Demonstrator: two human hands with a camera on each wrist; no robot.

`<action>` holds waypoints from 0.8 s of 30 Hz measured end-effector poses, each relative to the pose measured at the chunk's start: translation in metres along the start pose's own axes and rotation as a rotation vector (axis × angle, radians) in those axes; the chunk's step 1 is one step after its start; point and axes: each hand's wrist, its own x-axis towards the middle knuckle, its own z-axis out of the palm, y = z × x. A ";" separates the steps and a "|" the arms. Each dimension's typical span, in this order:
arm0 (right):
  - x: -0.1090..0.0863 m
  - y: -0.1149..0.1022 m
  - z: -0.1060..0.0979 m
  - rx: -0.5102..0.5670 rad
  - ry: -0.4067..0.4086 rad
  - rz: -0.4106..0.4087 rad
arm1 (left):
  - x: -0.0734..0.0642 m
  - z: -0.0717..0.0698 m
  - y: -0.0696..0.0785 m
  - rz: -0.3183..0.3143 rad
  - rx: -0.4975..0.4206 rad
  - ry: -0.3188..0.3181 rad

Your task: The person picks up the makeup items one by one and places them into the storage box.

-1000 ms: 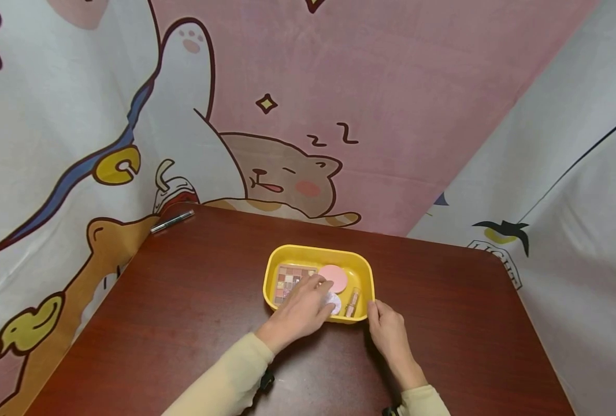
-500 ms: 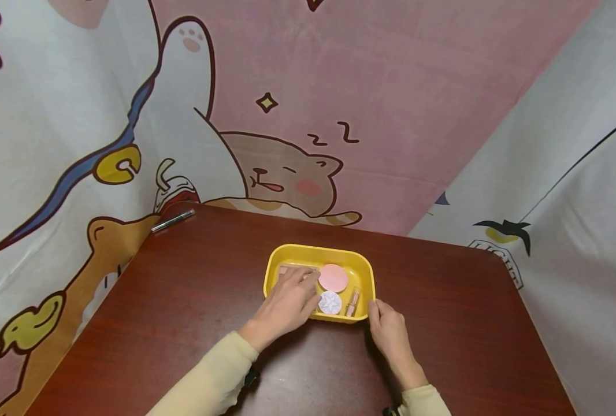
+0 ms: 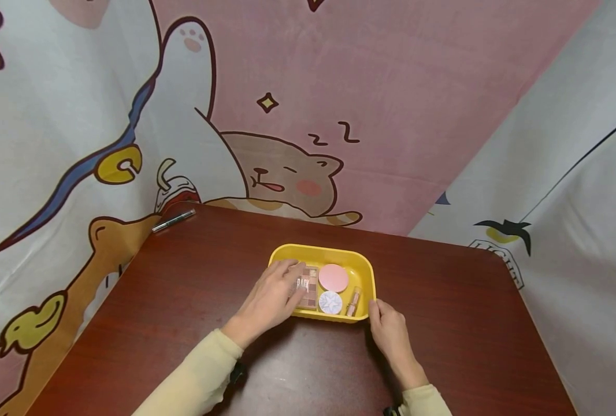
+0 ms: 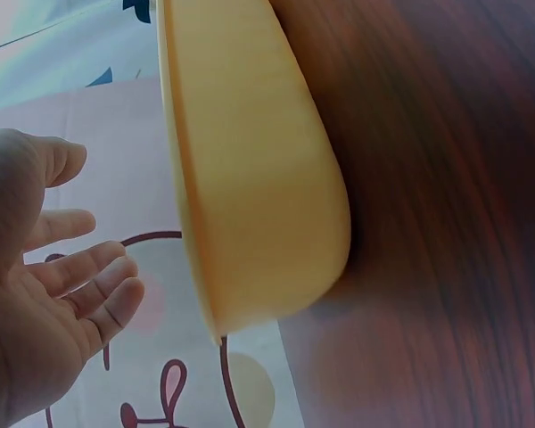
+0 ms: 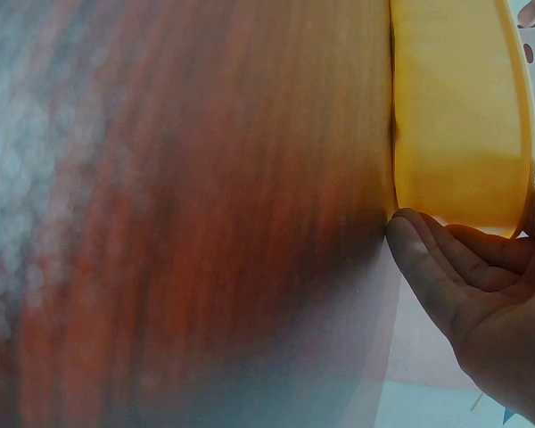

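Observation:
In the head view a yellow plastic basket (image 3: 344, 316) sits on the table. It holds an eyeshadow palette (image 3: 310, 289), a pink round compact (image 3: 333, 278), a white round compact with a star relief (image 3: 331, 302) and a small tube, likely lip gloss (image 3: 353, 301). My left hand (image 3: 268, 294) is over the basket's left end, hiding part of the palette; the left wrist view shows its fingers (image 4: 89, 276) loosely spread above the rim, holding nothing. My right hand (image 3: 390, 332) grips the front right corner; in the right wrist view its fingers (image 5: 437, 259) lie along the end wall.
A slim silver-and-dark pen-like stick (image 3: 174, 221) lies at the table's far left corner. Dark red-brown wood (image 3: 453, 323) surrounds the basket. Cartoon-printed cloth (image 3: 417, 104) hangs behind and at both sides of the table.
My left hand has moved left across the basket, uncovering the white compact and then the right part of the palette. My right hand and the basket have stayed in place.

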 end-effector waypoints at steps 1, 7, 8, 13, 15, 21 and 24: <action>0.000 0.000 0.000 0.000 0.000 -0.002 | 0.000 -0.001 -0.002 -0.003 0.003 0.002; 0.000 0.000 -0.001 -0.002 -0.011 0.005 | -0.005 -0.009 -0.012 -0.044 0.025 0.014; 0.000 0.000 -0.001 -0.003 -0.013 0.009 | -0.006 -0.010 -0.014 -0.049 0.028 0.017; 0.000 0.000 -0.001 -0.007 -0.026 0.020 | -0.009 -0.016 -0.023 -0.072 0.040 0.016; 0.000 -0.001 -0.001 -0.006 -0.033 0.025 | -0.011 -0.018 -0.026 -0.086 0.048 0.010; 0.000 -0.001 -0.001 -0.009 -0.041 0.028 | -0.016 -0.024 -0.037 -0.126 0.065 0.006; 0.000 -0.001 -0.001 -0.011 -0.033 0.019 | -0.017 -0.028 -0.043 -0.149 0.078 -0.002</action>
